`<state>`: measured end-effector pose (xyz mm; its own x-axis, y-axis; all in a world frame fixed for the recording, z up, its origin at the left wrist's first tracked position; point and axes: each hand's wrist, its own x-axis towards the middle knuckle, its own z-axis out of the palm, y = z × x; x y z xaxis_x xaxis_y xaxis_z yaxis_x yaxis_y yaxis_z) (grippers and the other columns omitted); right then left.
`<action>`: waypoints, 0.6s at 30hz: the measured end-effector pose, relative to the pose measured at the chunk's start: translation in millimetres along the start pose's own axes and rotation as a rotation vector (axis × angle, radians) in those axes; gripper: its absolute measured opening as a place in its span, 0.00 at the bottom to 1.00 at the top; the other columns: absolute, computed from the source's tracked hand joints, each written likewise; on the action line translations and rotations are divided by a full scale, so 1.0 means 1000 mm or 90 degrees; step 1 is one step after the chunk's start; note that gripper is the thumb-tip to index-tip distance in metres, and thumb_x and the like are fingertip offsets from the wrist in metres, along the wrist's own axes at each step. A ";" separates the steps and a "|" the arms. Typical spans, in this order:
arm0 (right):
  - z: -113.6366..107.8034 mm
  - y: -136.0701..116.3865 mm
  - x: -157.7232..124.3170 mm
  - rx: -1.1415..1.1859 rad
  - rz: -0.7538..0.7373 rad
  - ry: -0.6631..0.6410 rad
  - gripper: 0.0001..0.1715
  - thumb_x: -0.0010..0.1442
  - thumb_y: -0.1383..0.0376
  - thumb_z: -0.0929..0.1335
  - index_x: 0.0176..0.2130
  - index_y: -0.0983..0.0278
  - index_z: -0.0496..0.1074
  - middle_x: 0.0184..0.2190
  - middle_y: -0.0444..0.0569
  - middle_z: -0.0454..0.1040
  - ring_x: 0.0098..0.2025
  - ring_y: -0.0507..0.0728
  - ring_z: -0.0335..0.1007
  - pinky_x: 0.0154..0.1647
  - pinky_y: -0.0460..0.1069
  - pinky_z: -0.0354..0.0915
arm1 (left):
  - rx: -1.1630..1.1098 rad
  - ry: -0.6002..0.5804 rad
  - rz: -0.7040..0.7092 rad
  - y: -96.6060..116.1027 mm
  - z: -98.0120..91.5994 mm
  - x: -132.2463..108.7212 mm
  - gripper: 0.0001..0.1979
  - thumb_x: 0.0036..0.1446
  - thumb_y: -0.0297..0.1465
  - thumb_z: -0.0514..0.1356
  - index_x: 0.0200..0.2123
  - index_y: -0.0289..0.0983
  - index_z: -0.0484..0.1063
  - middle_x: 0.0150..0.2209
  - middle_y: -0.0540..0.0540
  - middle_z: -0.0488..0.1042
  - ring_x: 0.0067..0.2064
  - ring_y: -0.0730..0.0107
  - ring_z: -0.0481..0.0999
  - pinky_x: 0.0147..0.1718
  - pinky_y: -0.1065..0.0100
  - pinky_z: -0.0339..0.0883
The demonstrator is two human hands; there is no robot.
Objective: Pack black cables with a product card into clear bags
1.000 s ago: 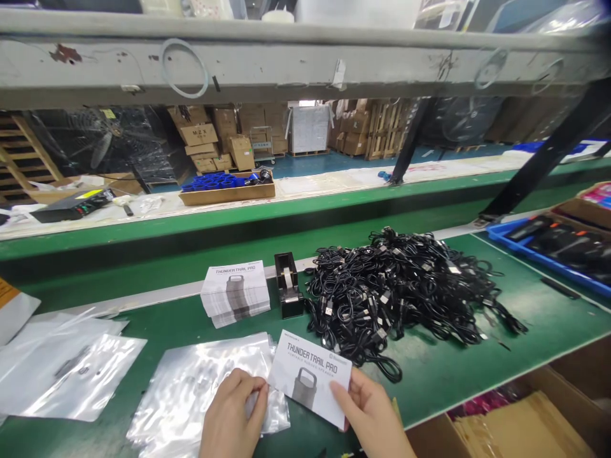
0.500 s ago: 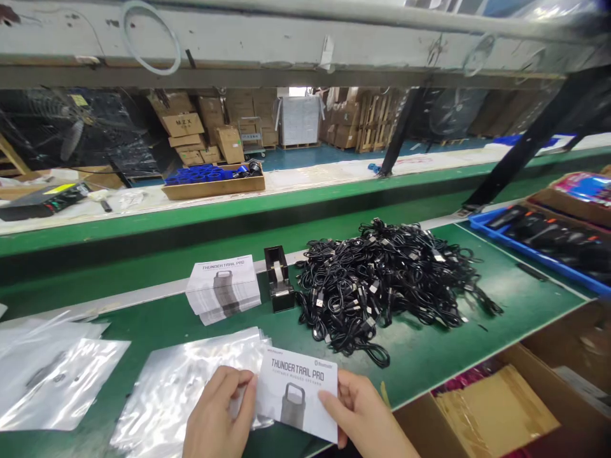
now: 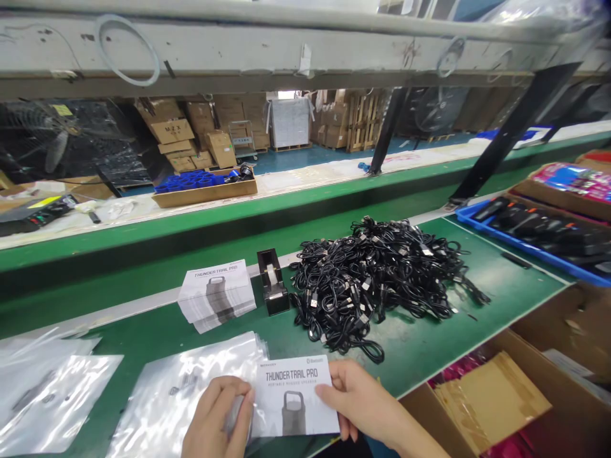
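My right hand grips the right edge of a white printed booklet, thumb on top and fingers beneath. It reads "THUNDER TRAIL PRO" above a grey speaker picture. At its left edge, my left hand is closed in a pinch on the clear plastic bag; part of the bag lies under the booklet. Whether the booklet's edge is inside the bag, I cannot tell. Beneath and beyond my left hand is a stack of clear plastic bags. A stack of matching booklets sits farther back.
A black tape dispenser stands beside a large heap of black USB cables. More plastic bags lie at left. A blue tray of black items and an open carton are at right. A green ledge runs behind.
The booklet has turned from a tilt to nearly level, its left edge still at my left hand. My right hand has turned with it. The whole view has shifted slightly.
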<state>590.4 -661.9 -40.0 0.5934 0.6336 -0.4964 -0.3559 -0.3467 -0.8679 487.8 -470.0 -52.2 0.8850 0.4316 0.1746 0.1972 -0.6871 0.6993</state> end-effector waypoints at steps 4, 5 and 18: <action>-0.009 -0.004 0.001 -0.017 0.006 0.021 0.11 0.53 0.64 0.62 0.32 0.69 0.68 0.13 0.38 0.64 0.11 0.44 0.58 0.08 0.36 0.53 | 0.031 0.048 0.126 -0.016 0.010 -0.003 0.06 0.52 0.36 0.55 0.29 0.43 0.70 0.36 0.47 0.68 0.40 0.62 0.67 0.40 0.62 0.58; -0.010 -0.005 0.002 -0.022 0.002 0.029 0.10 0.52 0.64 0.62 0.31 0.68 0.68 0.13 0.38 0.64 0.11 0.44 0.58 0.08 0.36 0.53 | 0.041 0.061 0.150 -0.018 0.013 -0.004 0.05 0.52 0.36 0.56 0.29 0.43 0.70 0.36 0.47 0.68 0.40 0.61 0.66 0.40 0.61 0.58; 0.006 -0.006 0.018 0.095 -0.031 -0.171 0.21 0.50 0.52 0.66 0.27 0.70 0.68 0.15 0.41 0.68 0.16 0.46 0.64 0.17 0.40 0.61 | 0.012 0.090 0.171 -0.015 0.014 -0.007 0.04 0.51 0.34 0.57 0.29 0.42 0.70 0.38 0.46 0.66 0.41 0.62 0.66 0.40 0.62 0.58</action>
<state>598.7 -644.3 -43.7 0.4067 0.8141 -0.4144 -0.4463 -0.2188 -0.8677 484.7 -470.2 -73.6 0.8396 0.3085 0.4471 -0.0278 -0.7977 0.6024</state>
